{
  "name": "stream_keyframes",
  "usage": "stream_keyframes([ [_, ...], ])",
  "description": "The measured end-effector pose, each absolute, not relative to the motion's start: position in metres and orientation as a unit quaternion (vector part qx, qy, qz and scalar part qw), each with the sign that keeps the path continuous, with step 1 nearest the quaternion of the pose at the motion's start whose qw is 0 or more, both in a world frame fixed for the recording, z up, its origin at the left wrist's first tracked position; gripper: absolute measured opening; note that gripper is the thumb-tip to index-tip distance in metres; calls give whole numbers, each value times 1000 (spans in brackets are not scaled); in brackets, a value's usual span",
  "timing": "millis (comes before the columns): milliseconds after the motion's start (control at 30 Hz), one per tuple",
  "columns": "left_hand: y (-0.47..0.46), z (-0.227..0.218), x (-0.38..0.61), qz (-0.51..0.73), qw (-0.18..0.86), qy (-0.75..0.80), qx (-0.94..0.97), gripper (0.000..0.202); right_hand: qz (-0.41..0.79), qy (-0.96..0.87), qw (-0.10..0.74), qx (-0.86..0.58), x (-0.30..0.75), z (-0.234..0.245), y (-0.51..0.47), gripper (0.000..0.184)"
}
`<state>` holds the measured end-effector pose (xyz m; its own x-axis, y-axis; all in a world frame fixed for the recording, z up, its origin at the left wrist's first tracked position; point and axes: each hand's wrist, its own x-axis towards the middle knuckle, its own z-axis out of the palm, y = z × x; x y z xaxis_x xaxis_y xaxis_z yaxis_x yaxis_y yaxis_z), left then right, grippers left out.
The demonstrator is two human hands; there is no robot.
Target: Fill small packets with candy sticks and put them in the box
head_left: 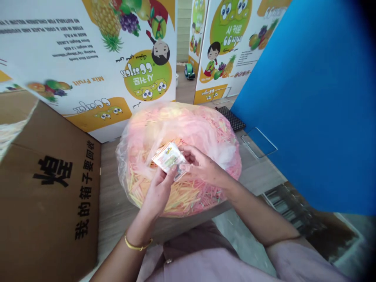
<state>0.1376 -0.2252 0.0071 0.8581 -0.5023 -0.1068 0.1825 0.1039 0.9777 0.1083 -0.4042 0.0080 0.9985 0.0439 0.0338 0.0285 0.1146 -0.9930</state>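
A small printed candy packet (pixel 168 157), white with striped ends, is held between both hands above a big clear plastic bag (pixel 125 156). My left hand (pixel 163 184) is closed on the packet's lower edge, thumb on top. From the right, my right hand (pixel 199 164) pinches its right corner with bent fingers. Beneath them, thin candy sticks (pixel 179 196) in yellow, pink and orange fill the bag. Part of the packet is covered by my fingers.
An open brown carton (pixel 58 203) stands at the left. Behind are printed white boxes (pixel 73 74) and a tape roll (pixel 189 71). A blue panel (pixel 308 102) with a wire handle (pixel 260 143) borders the right, near a dark patterned object (pixel 230 118).
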Motion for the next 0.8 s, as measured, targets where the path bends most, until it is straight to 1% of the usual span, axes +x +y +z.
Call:
stream_keyframes([
  [67, -210, 15, 133, -280, 663, -177, 671, 44, 87, -66, 726, -679, 103, 13, -412, 70],
  [100, -203, 20, 130, -306, 614, -217, 695, 42, 125, -91, 700, -698, 100, 17, -417, 66],
  [167, -190, 26, 123, -315, 523, -282, 740, 39, 174, -142, 606, -763, 94, 25, -424, 51],
  [233, -185, 25, 116, -278, 466, -306, 782, 34, 175, -168, 496, -833, 85, 28, -424, 33],
  [267, -185, 22, 113, -253, 447, -308, 801, 31, 164, -162, 458, -859, 80, 27, -423, 27],
  [300, -186, 19, 109, -228, 432, -311, 815, 29, 149, -147, 441, -873, 73, 24, -423, 25],
  [333, -188, 15, 106, -207, 418, -318, 825, 28, 135, -131, 445, -875, 67, 20, -423, 26],
  [400, -193, 8, 99, -176, 401, -352, 827, 28, 124, -102, 498, -852, 52, 8, -428, 33],
  [467, -200, 2, 90, -165, 390, -411, 807, 30, 144, -97, 559, -811, 34, -3, -436, 42],
  [533, -207, -5, 81, -159, 372, -466, 787, 36, 180, -98, 575, -792, 15, -10, -445, 44],
  [600, -216, -12, 72, -132, 347, -485, 792, 42, 188, -81, 549, -810, -3, -10, -451, 37],
  [667, -225, -19, 65, -89, 325, -470, 816, 44, 160, -34, 492, -855, -20, -3, -456, 30],
  [733, -231, -21, 61, -56, 320, -450, 832, 46, 119, 38, 430, -894, -39, 6, -469, 29],
  [767, -232, -20, 60, -48, 325, -443, 834, 47, 88, 85, 414, -902, -49, 11, -480, 27],
  [800, -232, -18, 61, -48, 335, -439, 833, 47, 50, 139, 417, -897, -60, 14, -494, 25],
])
